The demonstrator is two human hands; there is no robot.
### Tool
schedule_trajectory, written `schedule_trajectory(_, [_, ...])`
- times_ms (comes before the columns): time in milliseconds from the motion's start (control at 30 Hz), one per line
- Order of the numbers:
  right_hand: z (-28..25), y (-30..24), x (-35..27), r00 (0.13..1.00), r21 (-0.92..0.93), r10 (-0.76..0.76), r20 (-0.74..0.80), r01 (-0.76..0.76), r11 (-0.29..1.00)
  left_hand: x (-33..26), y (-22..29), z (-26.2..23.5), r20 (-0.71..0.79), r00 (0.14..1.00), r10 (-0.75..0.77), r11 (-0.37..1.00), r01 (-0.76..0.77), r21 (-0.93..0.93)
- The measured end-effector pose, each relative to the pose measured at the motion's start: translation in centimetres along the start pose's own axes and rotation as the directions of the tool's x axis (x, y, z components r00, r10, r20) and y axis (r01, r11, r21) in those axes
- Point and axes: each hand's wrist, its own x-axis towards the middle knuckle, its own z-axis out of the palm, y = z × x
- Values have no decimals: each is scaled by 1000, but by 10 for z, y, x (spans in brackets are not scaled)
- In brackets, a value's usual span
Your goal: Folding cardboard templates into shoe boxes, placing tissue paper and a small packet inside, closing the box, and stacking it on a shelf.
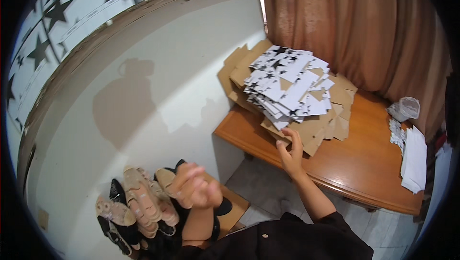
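Note:
My left hand is raised in front of the shoes, its fingers curled and smeared by motion, so I cannot make out whether it holds anything. My right hand is open at the front edge of the table, thumb and fingers apart with nothing between them. Just beyond its fingertips lies a heap of flattened brown cardboard boxes. On top of that heap rest several flat white cardboard pieces printed with black stars.
A polished wooden table carries the heap. At its right end sit a crumpled clear plastic bag and folded white paper. Star-printed white boxes line a shelf overhead. A brown curtain hangs behind the table.

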Motion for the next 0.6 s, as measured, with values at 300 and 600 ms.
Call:
schedule_trajectory(300, [-93, 120, -1, 988, -288, 154, -21, -154, 945, -127, -34, 191, 390, 704, -593, 739, 669, -85])
schedule_trajectory(600, [-150, 208, 33, 963, -257, 250, 100, -218, 942, -160, -155, 338, 770, 552, -320, 921, -10, 390])
